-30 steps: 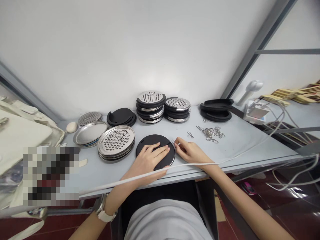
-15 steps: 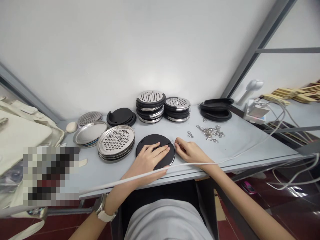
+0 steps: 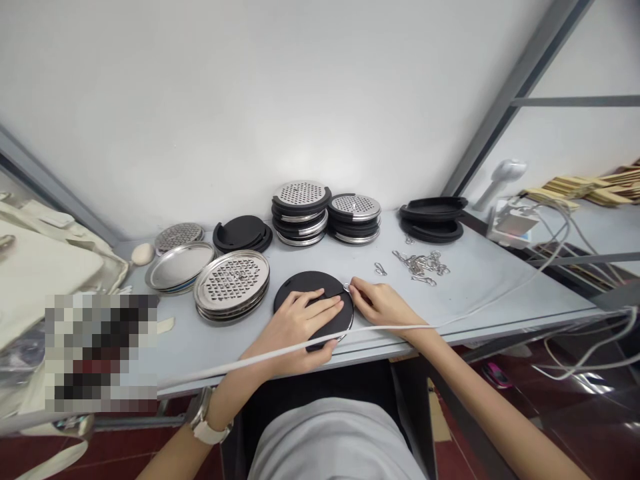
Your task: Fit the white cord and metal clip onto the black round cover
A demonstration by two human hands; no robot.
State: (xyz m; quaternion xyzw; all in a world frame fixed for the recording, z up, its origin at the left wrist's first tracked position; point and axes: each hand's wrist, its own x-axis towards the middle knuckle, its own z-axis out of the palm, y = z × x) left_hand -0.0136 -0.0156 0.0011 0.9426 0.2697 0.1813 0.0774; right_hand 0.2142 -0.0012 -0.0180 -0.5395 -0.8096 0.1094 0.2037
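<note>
A round black disc [image 3: 306,285] lies flat on the grey table [image 3: 490,287] in front of me. My left hand [image 3: 295,327] rests on top of it, fingers stretched out flat. My right hand [image 3: 383,303] sits at the disc's right edge, its fingertips pinched on a small metal wire clip [image 3: 346,287] that touches the rim. A white cable [image 3: 450,321] runs across the table's front edge over both wrists.
A pile of loose wire clips [image 3: 423,264] lies to the right. Perforated steel plates [image 3: 231,283] and a plain steel dish [image 3: 177,265] stand left. Stacks of black-and-steel discs [image 3: 301,212] and black lids [image 3: 433,219] line the back. Cloth bags lie at far left.
The black disc has shifted slightly to the right and towards me under my left hand. My right hand has stayed at its rim with the clip.
</note>
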